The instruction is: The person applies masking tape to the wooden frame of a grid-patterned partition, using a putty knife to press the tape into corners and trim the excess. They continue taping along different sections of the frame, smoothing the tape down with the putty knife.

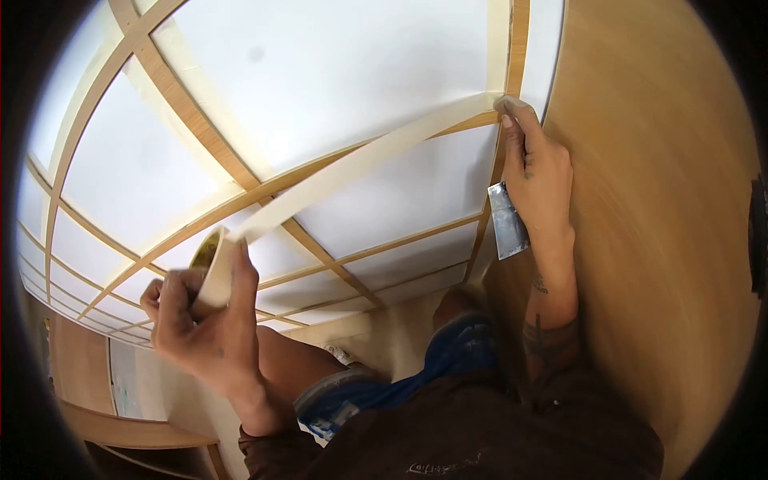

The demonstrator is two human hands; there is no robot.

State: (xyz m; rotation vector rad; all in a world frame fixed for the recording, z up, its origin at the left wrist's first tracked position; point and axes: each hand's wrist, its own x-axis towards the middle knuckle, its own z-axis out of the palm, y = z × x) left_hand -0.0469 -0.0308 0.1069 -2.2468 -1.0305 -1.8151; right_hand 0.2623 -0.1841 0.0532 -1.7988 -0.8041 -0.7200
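Observation:
My left hand (208, 328) is closed around a roll of masking tape (218, 280) at the lower left. From the roll a long strip of tape (360, 166) stretches up and right to my right hand (538, 164). The right fingers press the strip's end into the corner where two wooden slats meet. A putty knife's metal blade (509, 222) sticks out below the right palm; its handle is hidden in the hand. Behind the strip is a wooden lattice (200, 128) with white panels (344, 72), some edged with pale tape.
A broad wooden panel (656, 240) stands close on the right. Below are my legs and the floor (392, 336). At the lower left is a wooden piece of furniture (136, 428) with a curved-looking edge.

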